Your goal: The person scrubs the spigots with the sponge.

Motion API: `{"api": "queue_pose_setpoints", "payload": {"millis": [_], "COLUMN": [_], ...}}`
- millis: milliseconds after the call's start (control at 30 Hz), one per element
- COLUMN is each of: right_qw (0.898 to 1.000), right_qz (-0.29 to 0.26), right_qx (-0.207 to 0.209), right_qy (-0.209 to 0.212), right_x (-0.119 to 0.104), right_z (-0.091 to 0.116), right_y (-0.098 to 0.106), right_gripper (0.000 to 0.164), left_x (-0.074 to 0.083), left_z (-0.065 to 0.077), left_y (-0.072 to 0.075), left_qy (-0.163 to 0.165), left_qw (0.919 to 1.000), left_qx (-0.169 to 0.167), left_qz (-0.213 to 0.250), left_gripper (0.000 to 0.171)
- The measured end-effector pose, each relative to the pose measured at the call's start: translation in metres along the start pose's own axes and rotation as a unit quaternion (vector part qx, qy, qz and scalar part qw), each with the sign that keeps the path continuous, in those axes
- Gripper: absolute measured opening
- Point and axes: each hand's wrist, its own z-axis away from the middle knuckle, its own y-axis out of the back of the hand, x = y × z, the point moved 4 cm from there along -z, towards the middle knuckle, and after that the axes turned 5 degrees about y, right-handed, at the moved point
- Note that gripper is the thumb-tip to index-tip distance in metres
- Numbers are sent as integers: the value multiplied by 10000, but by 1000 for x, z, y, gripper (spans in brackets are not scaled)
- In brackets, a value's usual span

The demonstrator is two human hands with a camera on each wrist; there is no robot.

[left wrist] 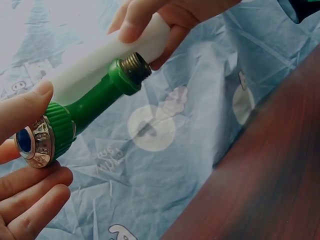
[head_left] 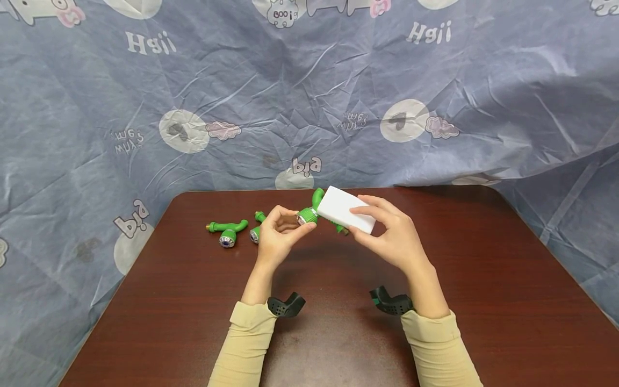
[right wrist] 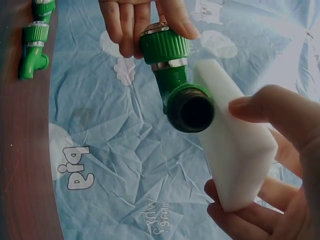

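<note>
Here's the tap [left wrist: 97, 102], up in the air over the counter and between the two hands, and it looks a stiff, hard piece, probably light if the green is plastic, with a little weight in its metal parts. The ribbed knob [left wrist: 61, 130] seems the place to take hold: the ridges should bite, while the smooth green pipe could slip under a fingertip. And that's where the left hand [head_left: 278, 236] has it, thumb on one side and fingers on the other, pinching the knob end. Over to the sponge [head_left: 343, 208], white and block-shaped, likely soft and very light, liable to dent or tear if squeezed hard, so a broad hold on its sides suits it. The right hand [head_left: 394, 231] grips it just so, thumb on one face, fingers on the other. It sits right alongside the tap; whether the whole face touches, I can't tell. Now the looks: bright green body, a silvery cap with a blue disc [left wrist: 23, 140], a curved spout [head_left: 317, 198] pointing up, and a brassy threaded end [left wrist: 134, 67] with a dark opening. Farther out, on the counter [head_left: 483, 258] to the left, lies a second tap [head_left: 228, 232], and beside it a third [head_left: 255, 234], partly hidden by the left hand. Behind everything hangs a creased blue cloth [head_left: 290, 107].
</note>
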Motion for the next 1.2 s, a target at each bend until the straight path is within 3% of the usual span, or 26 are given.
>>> {"api": "queue_pose_setpoints", "payload": {"millis": [100, 233, 333, 500, 600, 733, 833, 1000, 1200], "right_qw": [9999, 9976, 9975, 9998, 9993, 9992, 9992, 9989, 9965], "right_qz": [154, 558, 489, 86, 136, 403, 282, -288, -223], "right_qx": [-41, 261, 394, -47, -231, 25, 268, 186, -61], "right_qy": [-1, -302, -328, 189, 259, -38, -107, 332, 803], "right_x": [1, 6, 6, 1, 0, 5, 5, -4, -15], "right_z": [1, 1, 1, 0, 0, 1, 1, -1, -3], "right_y": [0, 5, 8, 5, 4, 7, 9, 2, -13], "right_gripper": [29, 27, 28, 30, 30, 29, 29, 32, 31], "left_x": [0, -1, -1, -1, -1, -1, -2, -2, -2], "left_z": [0, 0, 0, 0, 0, 1, 1, 1, 2], "left_y": [1, 0, 0, 0, 0, -1, -3, -4, -7], "left_qy": [-3, -34, -65, -120, -159, -154, -144, -219, -259], "left_qw": [10000, 10000, 10000, 9999, 9998, 9998, 9999, 9996, 9990], "left_qx": [13, -2, -9, 36, 90, 82, 3, -154, -368], "left_qz": [-17, -9, -36, -43, -67, -110, -82, -22, 27], "left_gripper": [33, 34, 34, 34, 34, 35, 35, 34, 34]}}
